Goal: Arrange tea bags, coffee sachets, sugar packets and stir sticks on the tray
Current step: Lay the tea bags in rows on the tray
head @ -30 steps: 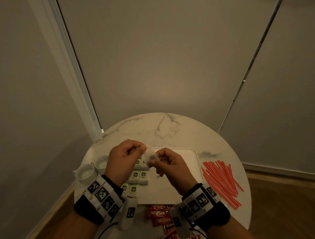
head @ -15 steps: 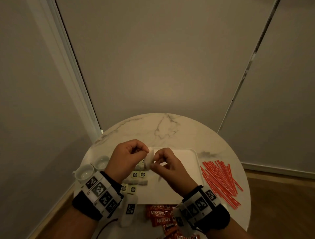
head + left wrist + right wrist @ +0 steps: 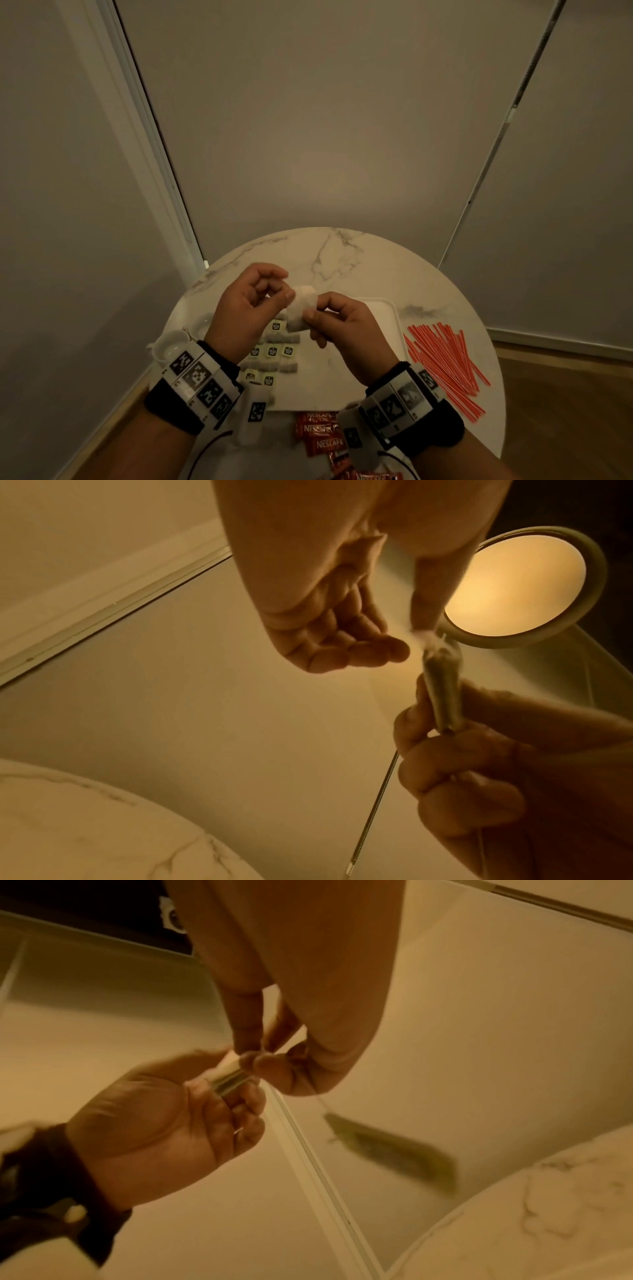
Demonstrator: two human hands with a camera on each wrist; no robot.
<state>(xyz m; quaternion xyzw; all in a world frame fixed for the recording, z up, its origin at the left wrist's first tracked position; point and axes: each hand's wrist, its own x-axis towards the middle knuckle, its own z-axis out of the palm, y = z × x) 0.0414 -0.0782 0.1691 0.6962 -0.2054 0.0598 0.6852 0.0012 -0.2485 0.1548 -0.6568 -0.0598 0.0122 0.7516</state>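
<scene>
I see both hands raised above the tray (image 3: 390,308), with one white tea bag (image 3: 301,310) between them. My left hand (image 3: 245,310) has a narrow grip: thumb and forefinger pinch the bag's left edge, the other fingers curled. My right hand (image 3: 346,330) has a narrow grip on the bag's right side, thumb on top. In the right wrist view, a blurred green tag (image 3: 390,1153) hangs on a thread below the hands. Other tea bags (image 3: 274,353) lie in rows on the tray's left part. Red coffee sachets (image 3: 320,431) lie on the worktop (image 3: 342,253) just before the tray. Red stir sticks (image 3: 445,366) lie on the worktop right of the tray. Two white cups (image 3: 171,346) stand left of it.
</scene>
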